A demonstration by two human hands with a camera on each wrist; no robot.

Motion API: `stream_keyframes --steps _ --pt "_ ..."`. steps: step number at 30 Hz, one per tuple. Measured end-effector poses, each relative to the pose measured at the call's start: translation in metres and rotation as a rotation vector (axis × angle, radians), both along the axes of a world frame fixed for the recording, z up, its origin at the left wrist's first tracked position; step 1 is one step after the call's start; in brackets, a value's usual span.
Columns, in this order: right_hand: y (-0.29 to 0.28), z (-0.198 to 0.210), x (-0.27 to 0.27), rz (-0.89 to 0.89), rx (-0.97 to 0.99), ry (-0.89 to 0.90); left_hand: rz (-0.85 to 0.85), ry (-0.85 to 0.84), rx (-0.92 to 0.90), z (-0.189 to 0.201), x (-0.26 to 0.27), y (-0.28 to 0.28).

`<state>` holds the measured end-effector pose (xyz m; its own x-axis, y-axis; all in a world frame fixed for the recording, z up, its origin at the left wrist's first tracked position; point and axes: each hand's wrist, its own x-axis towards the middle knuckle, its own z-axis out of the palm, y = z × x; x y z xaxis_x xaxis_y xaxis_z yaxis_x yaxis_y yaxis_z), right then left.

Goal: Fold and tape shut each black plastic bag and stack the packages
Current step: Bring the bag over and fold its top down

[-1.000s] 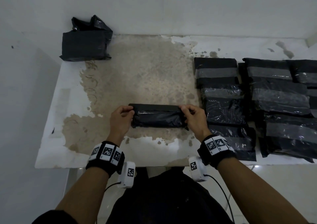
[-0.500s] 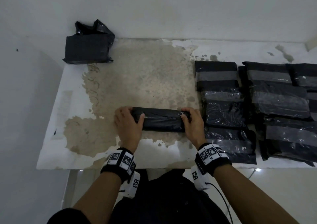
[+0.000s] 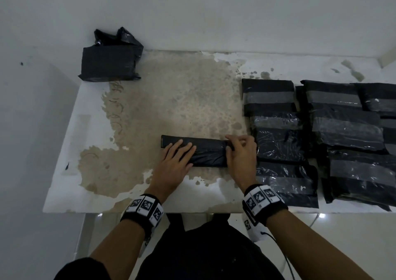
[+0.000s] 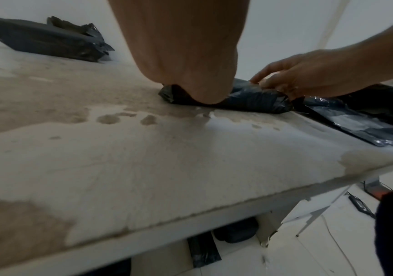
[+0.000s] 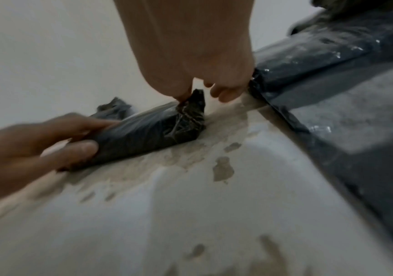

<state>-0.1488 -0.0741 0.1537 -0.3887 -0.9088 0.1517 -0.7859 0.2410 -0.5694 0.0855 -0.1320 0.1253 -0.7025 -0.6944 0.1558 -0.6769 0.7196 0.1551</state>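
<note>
**Q:** Worn white table, how's progress?

**A:** Taped packages lie right. Bag sits folded mid-table, untaped: left hand presses flat, fingers straight; right hand pinches its end.

No legible text, brand, number or sign appears in any view. The only printed marks are black-and-white square code patterns on the left wristband, at 7 o'clock in the head view, and on the right wristband, at 5 o'clock; these carry no readable characters. The black packages at 3 o'clock bear plain tape strips with no print that can be made out
</note>
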Motion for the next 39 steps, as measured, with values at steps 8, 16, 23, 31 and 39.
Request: stream_keyframes --steps 8,16,23,31,39 --pt "0.005 -0.018 0.044 0.551 0.149 0.417 0.043 -0.018 0.066 0.004 -0.005 0.002" --pt "0.02 -0.023 0.032 0.449 0.238 0.416 0.077 -0.089 0.068 -0.007 -0.001 0.01" --pt "0.032 -0.027 0.031 0.316 0.231 0.361 0.296 0.016 0.222 -0.008 -0.001 0.018" --pt "0.034 -0.032 0.039 0.218 0.169 0.187 0.324 0.097 0.33 -0.01 0.01 0.017" --pt "0.037 -0.024 0.031 0.136 0.218 -0.09 0.337 0.107 0.374 -0.007 0.01 0.018"
